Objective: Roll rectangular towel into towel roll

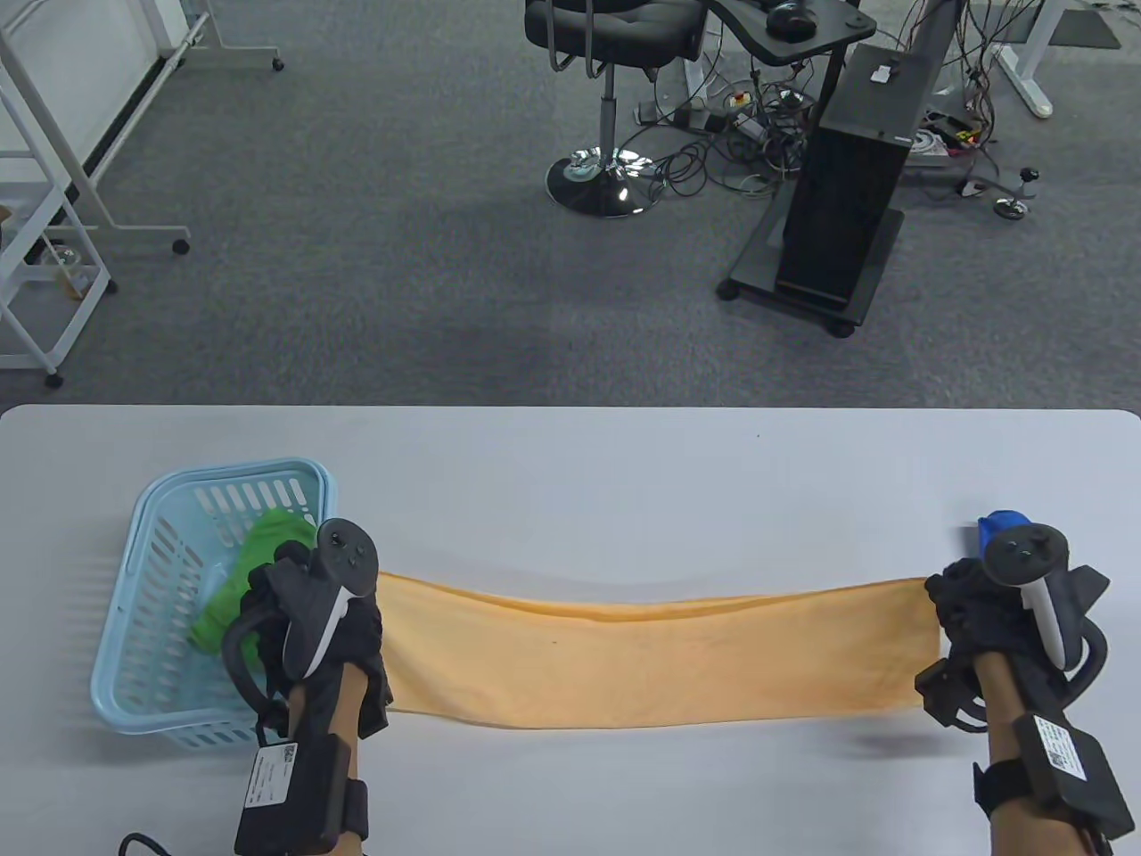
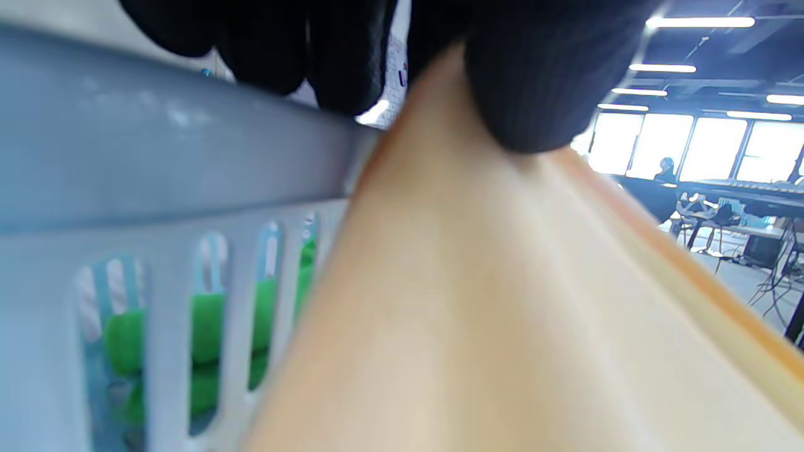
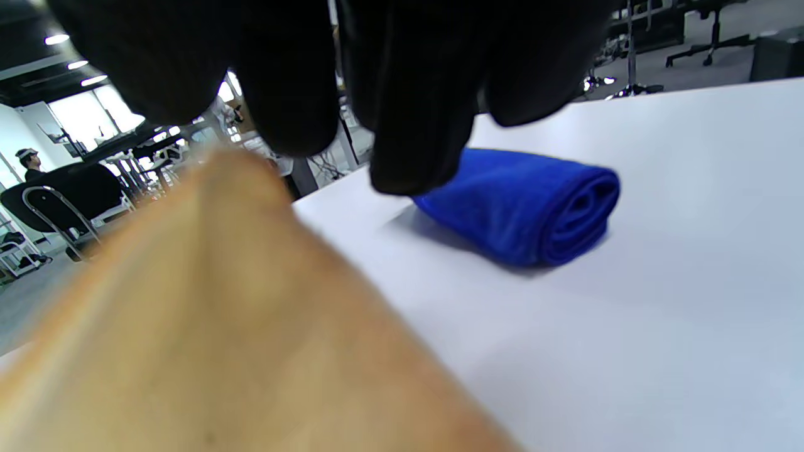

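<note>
Across the white table (image 1: pixel 570 464) the orange towel (image 1: pixel 655 660) hangs stretched, the left hand (image 1: pixel 312 615) gripping one end beside the basket (image 1: pixel 134 553), the right hand (image 1: pixel 998 606) the other. Only the right wrist view shows the blue towel roll (image 3: pixel 527 207) fully; overhead it peeks out.

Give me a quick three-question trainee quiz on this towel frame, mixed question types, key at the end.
1. True or false: the orange towel is already rolled.
2. What lies inside the blue basket? A) green cloth B) blue roll C) cup
3. Which hand sits nearest the blue towel roll?

Key:
1. False; it is stretched out between the left hand and right hand.
2. A, the green cloth.
3. The right hand.
</note>
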`<state>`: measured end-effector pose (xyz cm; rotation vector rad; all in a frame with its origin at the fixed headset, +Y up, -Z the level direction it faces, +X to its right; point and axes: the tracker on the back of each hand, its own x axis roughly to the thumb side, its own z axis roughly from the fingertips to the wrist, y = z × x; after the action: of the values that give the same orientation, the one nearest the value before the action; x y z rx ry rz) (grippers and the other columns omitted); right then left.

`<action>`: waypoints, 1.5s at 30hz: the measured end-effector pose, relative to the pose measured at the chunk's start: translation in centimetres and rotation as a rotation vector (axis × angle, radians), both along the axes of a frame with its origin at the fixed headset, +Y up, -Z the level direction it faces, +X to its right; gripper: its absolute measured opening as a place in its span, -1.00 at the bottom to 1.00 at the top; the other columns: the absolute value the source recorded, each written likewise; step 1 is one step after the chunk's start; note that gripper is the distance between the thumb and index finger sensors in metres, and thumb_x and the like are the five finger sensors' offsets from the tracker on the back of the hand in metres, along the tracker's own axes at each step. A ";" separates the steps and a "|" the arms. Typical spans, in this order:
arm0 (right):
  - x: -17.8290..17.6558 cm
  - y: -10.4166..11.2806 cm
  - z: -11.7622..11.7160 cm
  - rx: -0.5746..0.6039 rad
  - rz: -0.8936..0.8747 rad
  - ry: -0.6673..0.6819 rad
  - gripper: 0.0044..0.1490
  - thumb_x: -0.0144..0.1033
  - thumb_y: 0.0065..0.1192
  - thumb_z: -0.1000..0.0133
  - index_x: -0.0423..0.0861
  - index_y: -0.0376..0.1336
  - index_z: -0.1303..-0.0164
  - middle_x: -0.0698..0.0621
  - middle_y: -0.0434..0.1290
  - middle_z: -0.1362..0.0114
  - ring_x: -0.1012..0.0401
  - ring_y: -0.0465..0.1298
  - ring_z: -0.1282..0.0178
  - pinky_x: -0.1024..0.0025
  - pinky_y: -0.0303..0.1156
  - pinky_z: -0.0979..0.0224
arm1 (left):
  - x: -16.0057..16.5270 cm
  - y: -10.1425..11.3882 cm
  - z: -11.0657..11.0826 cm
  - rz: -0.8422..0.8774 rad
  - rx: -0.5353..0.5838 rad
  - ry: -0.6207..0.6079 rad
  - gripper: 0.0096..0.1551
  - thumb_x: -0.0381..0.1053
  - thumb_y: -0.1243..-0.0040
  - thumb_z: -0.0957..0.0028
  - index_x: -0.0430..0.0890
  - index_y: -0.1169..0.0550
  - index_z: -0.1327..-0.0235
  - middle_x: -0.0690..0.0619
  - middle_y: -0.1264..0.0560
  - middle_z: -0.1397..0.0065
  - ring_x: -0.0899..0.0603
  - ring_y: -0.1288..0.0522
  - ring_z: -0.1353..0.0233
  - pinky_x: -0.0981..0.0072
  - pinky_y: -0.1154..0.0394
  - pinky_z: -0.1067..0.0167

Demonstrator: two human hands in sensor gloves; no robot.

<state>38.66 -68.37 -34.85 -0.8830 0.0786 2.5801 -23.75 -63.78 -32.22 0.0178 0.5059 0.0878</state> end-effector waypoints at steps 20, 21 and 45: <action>-6.1 2.4 1.2 -0.032 0.093 0.161 -0.22 -0.01 0.27 0.19 -0.13 0.39 -0.20 -0.19 0.26 -0.47 0.05 0.56 -0.23 -0.09 0.35 -0.39 | 3.0 2.0 -0.2 0.083 -0.129 -0.305 -0.40 -0.24 -0.12 -0.01 0.07 -0.53 -0.38 -0.16 -0.14 -0.66 -0.42 -0.01 -0.58 -0.35 0.00 -0.41; -6.7 2.4 1.2 -0.030 0.097 0.169 -0.22 -0.01 0.27 0.19 -0.13 0.39 -0.20 -0.19 0.27 -0.46 0.05 0.56 -0.22 -0.09 0.35 -0.39 | 3.2 2.0 -0.3 0.078 -0.157 -0.291 -0.37 -0.25 -0.09 -0.03 0.08 -0.46 -0.44 -0.16 -0.10 -0.67 -0.42 0.04 -0.59 -0.35 0.03 -0.42; -25.6 -7.3 -3.3 -0.149 0.199 0.641 -0.17 -0.04 0.32 0.22 0.08 0.28 -0.33 -0.03 0.04 -0.59 -0.04 0.15 -0.59 -0.19 0.05 -0.55 | 19.9 -12.0 4.4 0.085 -0.160 -0.671 -0.29 0.27 -0.37 0.22 0.13 -0.58 -0.27 -0.11 -0.51 -0.33 -0.33 -0.38 -0.38 -0.32 -0.25 -0.33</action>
<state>13.11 -75.70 -38.19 -0.0752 0.3847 2.9740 -3.81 -75.82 -27.81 -0.1846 -0.1589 0.1290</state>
